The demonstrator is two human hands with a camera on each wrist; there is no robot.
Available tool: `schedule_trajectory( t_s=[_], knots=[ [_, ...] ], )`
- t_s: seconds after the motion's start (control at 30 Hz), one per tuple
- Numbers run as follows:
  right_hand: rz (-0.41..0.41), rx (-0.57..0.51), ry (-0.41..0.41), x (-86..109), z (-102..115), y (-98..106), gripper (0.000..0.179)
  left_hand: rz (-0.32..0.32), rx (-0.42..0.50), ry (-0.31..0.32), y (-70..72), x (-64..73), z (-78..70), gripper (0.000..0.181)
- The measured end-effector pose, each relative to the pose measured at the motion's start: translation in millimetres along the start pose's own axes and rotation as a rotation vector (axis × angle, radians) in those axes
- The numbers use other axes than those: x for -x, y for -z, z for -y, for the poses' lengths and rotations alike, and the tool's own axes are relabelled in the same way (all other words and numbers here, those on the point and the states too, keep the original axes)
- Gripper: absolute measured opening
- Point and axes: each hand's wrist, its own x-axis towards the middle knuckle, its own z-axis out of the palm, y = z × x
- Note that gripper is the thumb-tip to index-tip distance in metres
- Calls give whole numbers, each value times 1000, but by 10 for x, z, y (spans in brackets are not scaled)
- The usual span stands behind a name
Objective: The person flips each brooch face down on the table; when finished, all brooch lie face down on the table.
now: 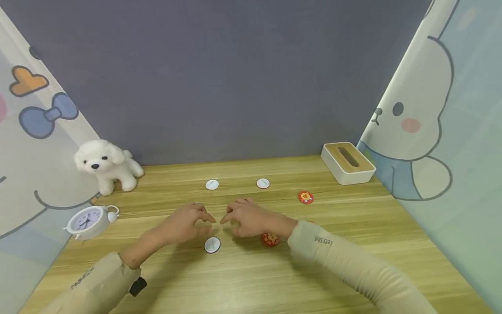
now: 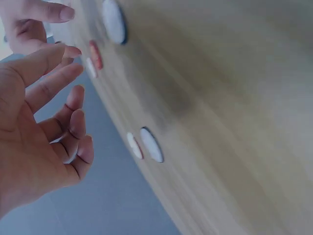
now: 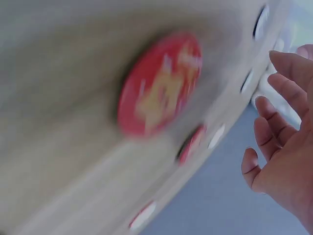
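My left hand [image 1: 187,223] hovers over the wooden table with loosely bent fingers and nothing in them. Facing it, my right hand [image 1: 251,218] is likewise bare, its fingertips a small gap from the left ones. A white round disc [image 1: 212,245] lies just below the left hand. Beside the right wrist is a red disc with a yellow figure [image 1: 270,239], partly covered by the hand; the right wrist view shows this red disc [image 3: 160,84] close up. Further back lie two white discs, one on the left [image 1: 212,184] and one on the right [image 1: 263,183].
Another red disc [image 1: 306,197] lies to the right; a further one is mostly hidden by the right sleeve. A white plush dog [image 1: 107,163] and a white alarm clock [image 1: 91,221] stand at left. A wood-topped tissue box [image 1: 347,168] sits at back right, near the walls.
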Motion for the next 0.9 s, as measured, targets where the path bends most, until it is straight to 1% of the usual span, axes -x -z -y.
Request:
schedule_trajectory(
  t_s=[0.03, 0.1, 0.2, 0.33, 0.43, 0.5, 0.67, 0.83, 0.9],
  knots=[
    [-6, -20, -20, 5, -56, 30, 40, 1, 30, 17, 20, -50, 16, 25],
    [-32, -56, -51, 13, -178, 78, 41, 9, 56, 42, 43, -154, 33, 28],
    [-67, -87, -100, 26, -349, 126, 40, 20, 61, 59, 40, -317, 42, 31],
    [-75, -97, -189, 52, -544, 128, 41, 23, 64, 86, -23, -528, 46, 33],
    [-67, -129, -248, 71, -664, 87, 42, 28, 86, 105, -93, -665, 67, 35],
    [-65, -139, -281, 80, -730, 48, 42, 21, 103, 104, -134, -745, 88, 36],
    [-77, -155, -337, 82, -826, -29, 42, -16, 124, 80, -205, -901, 141, 39],
    [-83, -181, -358, 65, -851, -50, 46, -5, 108, 75, -263, -998, 152, 48],
    [-87, -176, -357, 53, -855, -60, 46, -10, 91, 61, -297, -1029, 153, 50]
  ],
)
